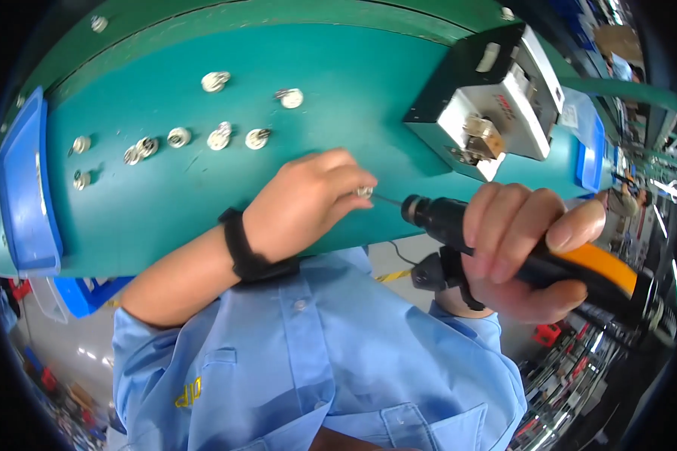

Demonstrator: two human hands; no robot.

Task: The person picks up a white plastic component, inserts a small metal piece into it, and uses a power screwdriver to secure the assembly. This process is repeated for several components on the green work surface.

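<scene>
Between thumb and forefinger, my left hand [301, 194] pinches a small round metal part [364, 192], mostly covered by the fingertips. My right hand [523, 244] is wrapped round a black and orange electric screwdriver [447, 222], held nearly level above the table's near edge. Its thin bit points left and reaches the small part; whether it sits in a screw is too small to tell. Beyond my left hand, several similar round whitish metal parts lie scattered, among them one near my wrist [257, 138] and one farther back [291, 98].
A black and white box-shaped machine [459, 90] with a metal mechanism on its front stands at the right of the green mat [353, 68]. Blue trays lie at the left edge [28, 188] and the right edge [593, 154]. A green ledge [293, 13] runs along the back.
</scene>
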